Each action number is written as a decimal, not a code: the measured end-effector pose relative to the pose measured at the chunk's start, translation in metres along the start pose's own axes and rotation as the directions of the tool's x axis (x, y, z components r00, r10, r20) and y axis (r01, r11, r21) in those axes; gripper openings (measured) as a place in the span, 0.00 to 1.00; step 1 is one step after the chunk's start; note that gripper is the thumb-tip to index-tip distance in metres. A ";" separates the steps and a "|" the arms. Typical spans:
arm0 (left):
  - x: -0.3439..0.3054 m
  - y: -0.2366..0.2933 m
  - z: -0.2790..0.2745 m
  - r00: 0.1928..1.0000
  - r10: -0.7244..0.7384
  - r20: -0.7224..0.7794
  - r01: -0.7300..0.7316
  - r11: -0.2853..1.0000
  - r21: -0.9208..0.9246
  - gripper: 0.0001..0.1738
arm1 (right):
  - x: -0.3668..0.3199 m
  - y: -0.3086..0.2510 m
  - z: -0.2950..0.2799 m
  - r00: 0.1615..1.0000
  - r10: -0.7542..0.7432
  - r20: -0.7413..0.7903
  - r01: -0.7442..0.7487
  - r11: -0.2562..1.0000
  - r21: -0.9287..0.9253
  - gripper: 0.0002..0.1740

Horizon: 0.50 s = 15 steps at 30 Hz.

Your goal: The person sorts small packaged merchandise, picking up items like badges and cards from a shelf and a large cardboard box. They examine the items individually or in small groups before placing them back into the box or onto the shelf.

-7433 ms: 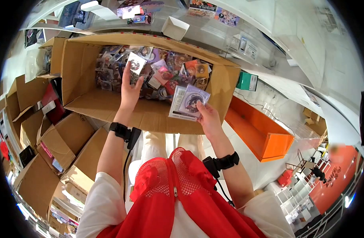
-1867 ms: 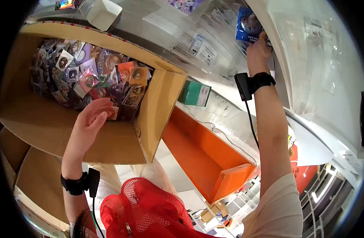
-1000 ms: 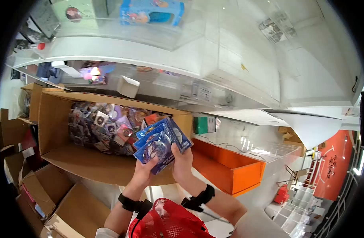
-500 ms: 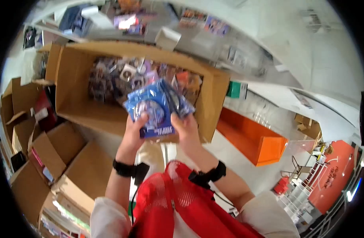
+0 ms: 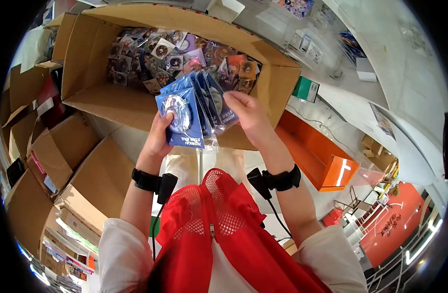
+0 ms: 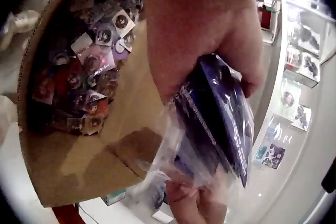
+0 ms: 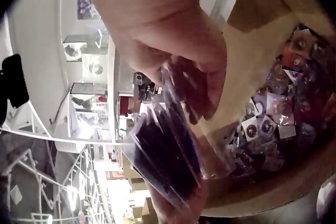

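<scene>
Blue carded badge packs (image 5: 185,134) in clear sleeves, printed "HONKAI STAR RAIL", are fanned out above the box's near side. My left hand (image 5: 159,137) grips the front ones, its thumb over the round badge. At the fan's right end my right hand (image 5: 250,117) pinches the edge of the rearmost pack. From the left wrist, the stack's dark edges (image 6: 226,113) show within the curled fingers. In the right wrist view, thumb and fingers of the right hand (image 7: 178,56) close on a clear sleeve. Below lies a cardboard box (image 5: 131,110) holding many small bagged badges (image 5: 163,49).
An orange bin (image 5: 312,156) stands right of the box, near a green box (image 5: 306,89). Glass shelving (image 5: 326,68) runs along the back and right, with a pile of blue packs (image 5: 351,46) on it. Open cartons (image 5: 62,151) crowd the left.
Earlier my right hand held purple badge packs, then reached to blue packs on the right shelf. The blue packs came over the box into both hands, and are now spread wider.
</scene>
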<state>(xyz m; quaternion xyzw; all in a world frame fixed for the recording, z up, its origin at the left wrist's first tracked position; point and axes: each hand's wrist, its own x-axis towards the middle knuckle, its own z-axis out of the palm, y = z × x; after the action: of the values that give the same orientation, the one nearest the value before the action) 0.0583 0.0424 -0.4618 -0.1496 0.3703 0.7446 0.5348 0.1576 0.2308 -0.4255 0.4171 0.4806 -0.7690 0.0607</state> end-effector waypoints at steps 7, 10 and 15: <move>0.008 -0.021 0.004 0.990 -0.098 -0.099 0.077 0.977 -0.198 0.22 | -0.002 0.006 -0.002 0.834 -0.413 -0.367 0.194 0.840 -0.506 0.16; 0.017 -0.023 0.001 0.985 -0.114 -0.128 0.086 0.974 -0.210 0.22 | -0.003 0.014 -0.016 0.750 -0.437 -0.496 0.132 0.835 -0.535 0.16; 0.025 -0.009 0.007 0.986 -0.038 -0.162 0.009 0.985 -0.171 0.22 | 0.003 0.051 -0.069 0.680 -0.270 -0.682 0.011 0.934 -0.358 0.16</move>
<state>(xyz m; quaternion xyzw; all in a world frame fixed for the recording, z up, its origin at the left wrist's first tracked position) 0.0584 0.0661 -0.4763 -0.2600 0.3469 0.7521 0.4964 0.2211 0.2587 -0.4757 0.6304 0.6162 -0.4553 -0.1250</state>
